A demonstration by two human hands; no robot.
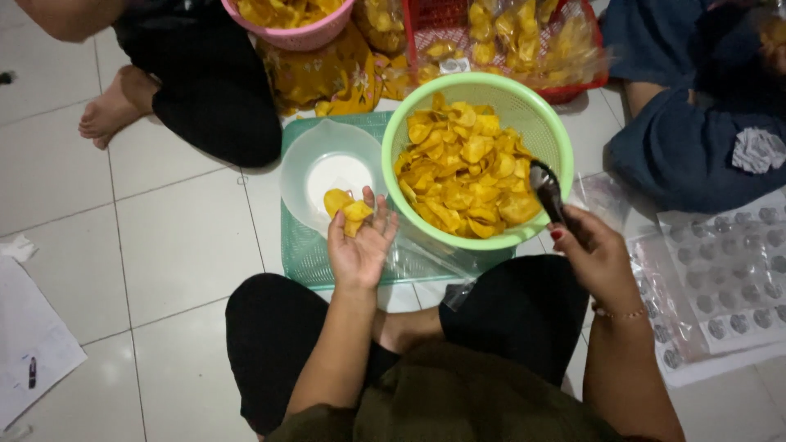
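My left hand [359, 245] is palm up and cups a few yellow chips [348, 209] over the rim of a clear bowl [304, 155] that holds white powder [336, 176]. My right hand [594, 255] grips a dark spoon [545, 190] whose head rests over the right side of a green basket [536, 110]. That basket is full of yellow chips [464, 168]. Both bowl and basket sit on a green mesh tray [307, 254] in front of my crossed legs.
A pink basket [304, 36] and a red crate [573, 88], both with chips, stand at the back. One person sits at the upper left with a bare foot [110, 110], another at the upper right. Plastic sheets [725, 278] lie right, paper [29, 340] left.
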